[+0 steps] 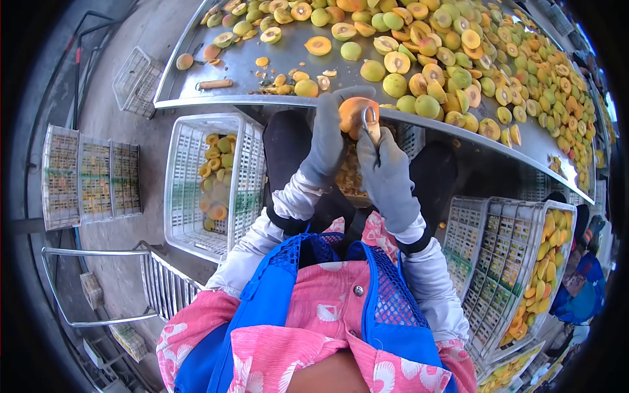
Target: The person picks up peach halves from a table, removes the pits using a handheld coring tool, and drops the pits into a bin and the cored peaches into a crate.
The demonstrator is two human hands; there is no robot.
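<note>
My left hand point(327, 141), in a grey glove, is closed around an orange-yellow peach half point(354, 110) just off the table's near edge. In my right hand point(388, 180), also gloved in grey, is a pitting tool point(371, 124) with a bent metal loop and a short light handle. The loop meets the right side of the peach half; how deep it sits cannot be seen. Beyond my hands, cut peaches point(396, 62) lie heaped on the metal table point(249, 59).
A white crate point(173, 187) with peach halves stands left of my knees; stacked crates point(488, 255) stand on the right. Between my legs, a container of small scraps point(350, 175) is partly hidden. A wooden-handled tool point(215, 84) lies on the table. A metal-framed chair point(167, 281) is behind left.
</note>
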